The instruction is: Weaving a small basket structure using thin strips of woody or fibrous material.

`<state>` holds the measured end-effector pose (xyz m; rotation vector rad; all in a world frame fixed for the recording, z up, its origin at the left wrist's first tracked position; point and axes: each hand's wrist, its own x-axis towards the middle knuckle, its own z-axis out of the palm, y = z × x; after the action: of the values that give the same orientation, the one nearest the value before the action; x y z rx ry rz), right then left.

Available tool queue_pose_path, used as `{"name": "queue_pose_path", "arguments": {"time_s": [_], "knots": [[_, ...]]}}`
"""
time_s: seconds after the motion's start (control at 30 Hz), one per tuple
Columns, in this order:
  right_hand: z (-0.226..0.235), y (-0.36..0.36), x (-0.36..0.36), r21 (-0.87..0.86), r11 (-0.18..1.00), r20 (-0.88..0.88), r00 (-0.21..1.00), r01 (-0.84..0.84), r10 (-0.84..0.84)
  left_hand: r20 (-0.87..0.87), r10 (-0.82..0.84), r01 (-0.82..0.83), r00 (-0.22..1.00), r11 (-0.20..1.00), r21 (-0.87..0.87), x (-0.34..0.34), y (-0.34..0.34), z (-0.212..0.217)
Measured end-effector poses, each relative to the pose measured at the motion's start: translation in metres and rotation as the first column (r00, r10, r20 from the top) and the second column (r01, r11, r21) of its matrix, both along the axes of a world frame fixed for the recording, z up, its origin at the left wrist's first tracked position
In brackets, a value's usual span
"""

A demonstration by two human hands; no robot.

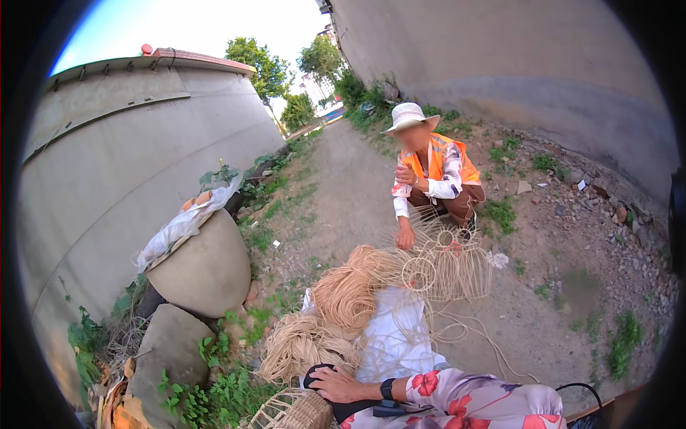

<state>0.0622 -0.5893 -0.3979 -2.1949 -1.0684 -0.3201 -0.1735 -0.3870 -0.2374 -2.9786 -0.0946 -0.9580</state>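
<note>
My right hand (336, 385) lies at the bottom edge with its fingers draped over a black object (318, 372); a black watch (387, 390) and a floral sleeve (471, 400) follow behind it. A woven basket (296, 413) sits just below the hand. Coils of tan rattan (346, 289) and loose strands (304, 344) lie right above it, on and beside a white cloth (396, 336). Open rattan frames (450, 268) stand further off. My left hand is out of sight.
A person in an orange vest and white hat (436, 175) squats beyond the frames, one hand (406, 240) down on them. A big round jar (207, 272) topped with plastic and a flat rock (168, 350) stand at left. Concrete walls (128, 164) flank a dirt path (350, 179).
</note>
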Motion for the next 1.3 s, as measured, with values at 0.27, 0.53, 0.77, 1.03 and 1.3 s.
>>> {"name": "queue_pose_path", "arguments": {"time_s": [0.27, 0.53, 0.77, 1.03, 1.3], "knots": [[-0.002, 0.001, 0.000, 0.078, 0.997, -0.001, 1.000, 0.005, -0.005, -0.028, -0.017, 0.014, 0.999, 0.996, -0.091, -0.001, 0.012, -0.009], [-0.006, -0.002, 0.002, 0.092, 0.996, 0.000, 1.000, 0.000, 0.000, -0.085, 0.051, -0.068, 0.995, 0.975, -0.213, 0.002, 0.003, 0.004], [0.101, -0.080, -0.008, 0.620, 0.763, -0.190, 0.979, 0.181, -0.078, -0.060, 0.007, -0.024, 0.998, 0.958, -0.287, 0.006, 0.015, 0.001], [0.265, -0.248, -0.064, 0.945, 0.257, 0.320, 0.732, -0.202, -0.601, -0.108, -0.022, -0.011, 0.994, 0.956, -0.295, 0.001, 0.003, 0.020], [0.216, -0.191, -0.066, 0.790, 0.595, 0.402, 0.856, -0.145, -0.325, -0.128, -0.011, -0.032, 0.992, 0.945, -0.326, -0.001, 0.010, 0.014]]}}
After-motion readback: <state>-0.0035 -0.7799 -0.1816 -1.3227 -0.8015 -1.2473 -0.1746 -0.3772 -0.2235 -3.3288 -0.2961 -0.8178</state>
